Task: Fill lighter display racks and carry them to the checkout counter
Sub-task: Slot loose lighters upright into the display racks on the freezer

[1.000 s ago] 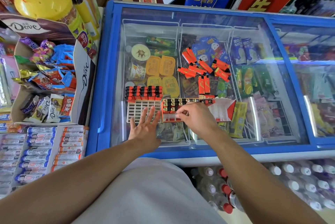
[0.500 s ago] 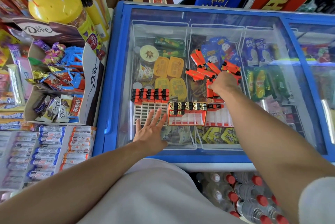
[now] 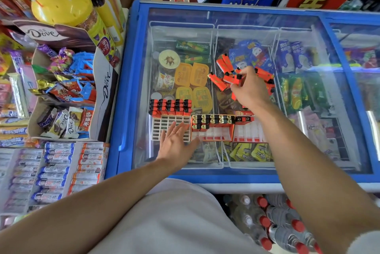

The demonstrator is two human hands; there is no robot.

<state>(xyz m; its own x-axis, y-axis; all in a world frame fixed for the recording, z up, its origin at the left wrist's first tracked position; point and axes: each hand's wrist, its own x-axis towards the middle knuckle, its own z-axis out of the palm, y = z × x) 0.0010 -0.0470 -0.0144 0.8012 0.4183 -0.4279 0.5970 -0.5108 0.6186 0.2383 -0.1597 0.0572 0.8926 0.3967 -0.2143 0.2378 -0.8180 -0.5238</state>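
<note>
Three lighter racks lie side by side on the glass lid of a blue chest freezer (image 3: 127, 89). The white rack (image 3: 164, 128) on the left holds two rows of orange lighters at its far end. An orange rack (image 3: 212, 132) in the middle is part filled with black-topped lighters. A white and red rack (image 3: 248, 132) sits to its right. My left hand (image 3: 176, 142) rests flat, fingers spread, on the white rack's near edge. Over a loose pile of orange lighters (image 3: 222, 68) on the lid, my right hand (image 3: 249, 87) pinches one lighter (image 3: 232, 78).
A Dove chocolate display box (image 3: 102, 93) and a yellow candy jar (image 3: 61, 6) stand left of the freezer. Rows of candy rolls (image 3: 57, 171) fill a shelf at lower left. Red-capped water bottles (image 3: 273, 225) stand on the floor under the freezer's front.
My right hand went from the orange rack out to the loose lighter pile and now has closed its fingers on one lighter. My left hand has stayed on the white rack.
</note>
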